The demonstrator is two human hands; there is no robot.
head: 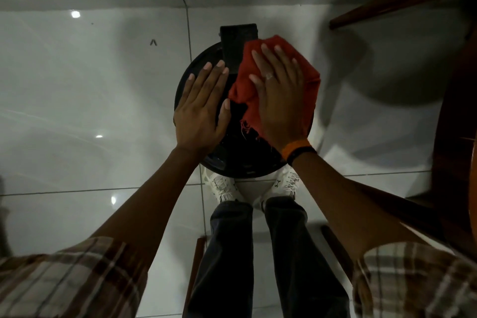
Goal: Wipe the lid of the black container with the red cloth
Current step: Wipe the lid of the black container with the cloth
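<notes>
Red cloth [304, 77] lies under the flat, spread right hand [280, 100] on the black lid [240, 155]; the left hand [204, 108] presses flat beside it.

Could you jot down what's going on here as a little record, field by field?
activity: wiping a round black lid
cloth: red cloth, pressed flat on the lid's right part
right hand: right hand, palm down on the cloth, fingers spread
left hand: left hand, flat on the lid's left side, no cloth under it
floor: glossy white tiles
nearby: dark wooden furniture at the right
</notes>
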